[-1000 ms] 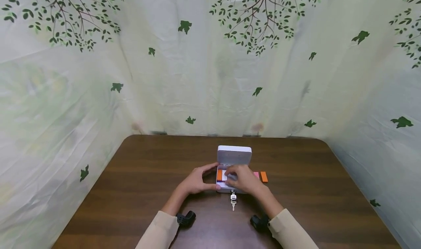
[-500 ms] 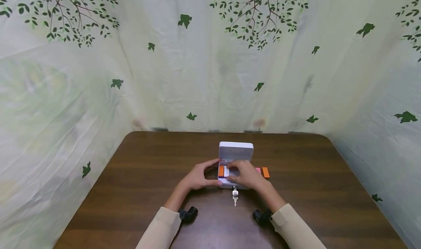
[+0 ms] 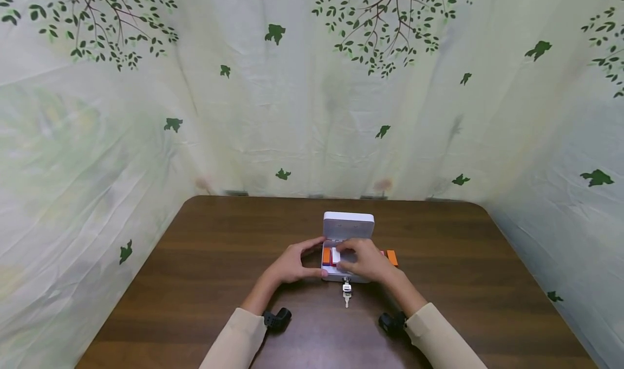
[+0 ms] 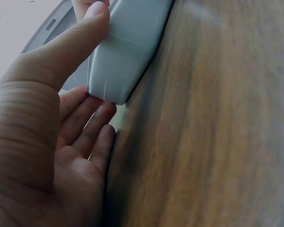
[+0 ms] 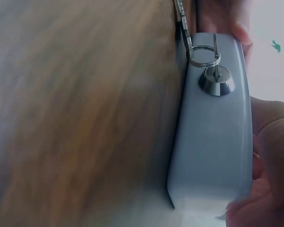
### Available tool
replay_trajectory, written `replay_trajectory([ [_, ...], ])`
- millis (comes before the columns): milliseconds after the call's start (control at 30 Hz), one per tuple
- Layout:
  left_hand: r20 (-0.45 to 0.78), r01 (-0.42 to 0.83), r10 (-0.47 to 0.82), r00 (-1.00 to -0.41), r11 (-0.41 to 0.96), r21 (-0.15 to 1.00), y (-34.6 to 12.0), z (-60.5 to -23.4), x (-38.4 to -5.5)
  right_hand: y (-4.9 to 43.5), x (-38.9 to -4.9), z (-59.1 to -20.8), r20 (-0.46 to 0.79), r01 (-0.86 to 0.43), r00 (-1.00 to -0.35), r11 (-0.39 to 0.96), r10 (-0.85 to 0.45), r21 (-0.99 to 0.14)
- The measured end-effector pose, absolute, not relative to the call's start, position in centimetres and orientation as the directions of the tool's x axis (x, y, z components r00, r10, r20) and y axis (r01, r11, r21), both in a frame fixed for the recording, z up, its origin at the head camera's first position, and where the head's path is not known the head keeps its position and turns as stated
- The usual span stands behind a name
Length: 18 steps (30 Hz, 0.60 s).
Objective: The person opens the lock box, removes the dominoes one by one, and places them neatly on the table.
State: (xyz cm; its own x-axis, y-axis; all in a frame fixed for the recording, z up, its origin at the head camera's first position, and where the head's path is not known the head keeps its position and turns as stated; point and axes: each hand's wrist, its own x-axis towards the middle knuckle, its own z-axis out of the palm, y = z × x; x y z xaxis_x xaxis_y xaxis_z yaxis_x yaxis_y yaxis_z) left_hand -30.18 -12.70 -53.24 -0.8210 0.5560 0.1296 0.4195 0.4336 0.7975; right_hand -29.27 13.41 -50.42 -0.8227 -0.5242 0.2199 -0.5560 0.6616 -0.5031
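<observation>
A small white metal lock box (image 3: 348,227) stands on the table with its lid raised. My left hand (image 3: 288,263) holds it at the left side, thumb at the front corner and fingers toward the back. In the left wrist view the thumb (image 4: 80,40) lies over the box's edge and the other fingers bend at its corner. My right hand (image 3: 364,258) reaches inside and pinches a small white rectangular piece (image 3: 336,256) between thumb and fingers. An orange piece (image 3: 326,256) lies left of it, with a red strip between. The right hand hides the box's right half.
A key sits in the front lock (image 5: 217,80), and a ring with a second key (image 3: 346,299) hangs from it onto the table. Another orange piece (image 3: 392,257) lies right of the box, beside a partly hidden pink one. A leaf-print curtain (image 3: 302,114) hangs behind the table.
The white piece has shifted slightly between my right fingers, and a red strip now shows beside the orange piece. My left hand keeps its place on the box.
</observation>
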Motion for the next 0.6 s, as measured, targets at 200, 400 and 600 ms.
replay_trajectory([
  [200,0.135,0.423,0.557,-0.819,0.428,0.799,-12.8,-53.0,-30.1,13.9,-29.2,-50.0,0.249,-0.572,-0.814,0.650,-0.525,-0.500],
  [400,0.124,0.419,0.555,-0.823,0.444,0.792,-12.8,-53.2,-30.1,14.7,-29.2,-49.8,0.280,-0.590,-0.804,0.647,-0.525,-0.482],
  [600,0.111,0.413,0.553,-0.826,0.460,0.786,-12.7,-53.3,-30.2,15.8,-29.0,-49.2,0.303,-0.606,-0.793,0.630,-0.529,-0.485],
])
